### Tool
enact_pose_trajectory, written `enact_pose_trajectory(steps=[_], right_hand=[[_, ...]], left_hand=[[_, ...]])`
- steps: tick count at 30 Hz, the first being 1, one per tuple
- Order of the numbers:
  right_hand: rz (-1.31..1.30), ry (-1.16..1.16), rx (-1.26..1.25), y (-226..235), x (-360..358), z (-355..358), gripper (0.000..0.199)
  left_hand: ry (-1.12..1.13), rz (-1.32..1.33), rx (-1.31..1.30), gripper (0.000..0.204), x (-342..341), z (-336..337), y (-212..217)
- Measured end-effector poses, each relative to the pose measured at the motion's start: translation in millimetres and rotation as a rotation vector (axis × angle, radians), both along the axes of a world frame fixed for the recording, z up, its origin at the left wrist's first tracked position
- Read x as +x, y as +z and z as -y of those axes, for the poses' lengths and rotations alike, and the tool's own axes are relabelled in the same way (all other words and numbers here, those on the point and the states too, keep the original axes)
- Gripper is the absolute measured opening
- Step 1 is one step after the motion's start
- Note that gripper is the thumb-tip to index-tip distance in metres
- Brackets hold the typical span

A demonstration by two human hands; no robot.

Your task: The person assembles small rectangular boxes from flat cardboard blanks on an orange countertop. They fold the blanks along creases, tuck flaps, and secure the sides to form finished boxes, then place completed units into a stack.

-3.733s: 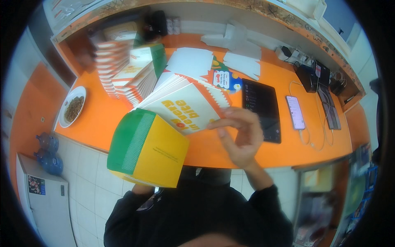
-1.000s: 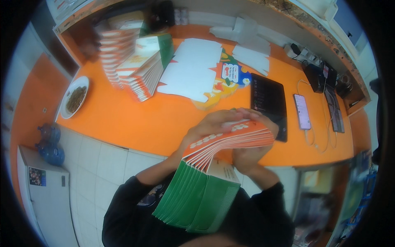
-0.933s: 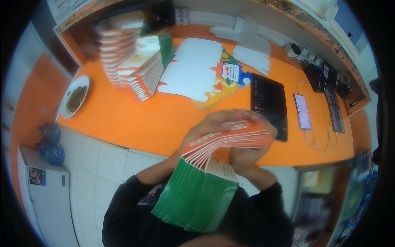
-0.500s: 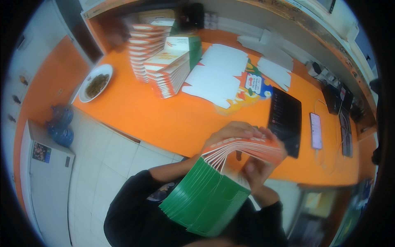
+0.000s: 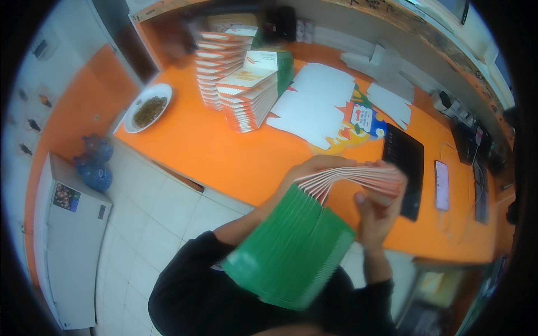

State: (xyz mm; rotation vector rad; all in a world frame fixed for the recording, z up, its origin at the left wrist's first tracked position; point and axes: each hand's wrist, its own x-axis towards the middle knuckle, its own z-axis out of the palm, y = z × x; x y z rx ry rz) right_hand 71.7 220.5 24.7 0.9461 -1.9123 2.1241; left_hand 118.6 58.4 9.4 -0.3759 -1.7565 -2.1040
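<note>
A thick stack of flat cardboard box blanks (image 5: 291,246), green on the wide part and orange-and-white along the upper flaps, is held up in front of my body. Its upper flaps curve over to the right, with the layers fanned apart at the bend. My left hand (image 5: 320,163) grips the far side of the bend, its fingers partly hidden behind the cardboard. At the right end, my right hand (image 5: 376,221) is closed around the bent flaps, thumb below and fingers over the far edge.
On the orange table (image 5: 246,162) stand piles of similar folded cartons (image 5: 246,89). White die-cut sheets (image 5: 316,101) lie beside them. A plate of food (image 5: 150,112) sits at the left, a black tablet (image 5: 404,168) and a phone (image 5: 442,185) at the right. A small white fridge (image 5: 78,241) stands lower left.
The flaps' bend reaches farther right, and the right hand has moved right with their end. Less of the left hand's fingers shows over the top. The whole view has shifted slightly.
</note>
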Motion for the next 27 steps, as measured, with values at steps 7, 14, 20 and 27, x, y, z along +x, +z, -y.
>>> enact_pose_trajectory(steps=[7,14,20,27], right_hand=[[-0.107,0.378,0.487,56,-48,-24,0.048],[-0.028,0.551,0.606,45,-70,-6,0.051],[0.398,0.389,0.179,12,-79,24,0.039],[0.337,0.406,0.208,20,-78,91,0.043]], left_hand=[[-0.425,0.144,0.214,0.089,-12,26,-14],[-0.514,0.297,0.571,0.086,7,57,-23],[-0.444,0.049,0.797,0.084,10,94,-14],[0.369,-0.030,0.128,0.062,-53,157,41]])
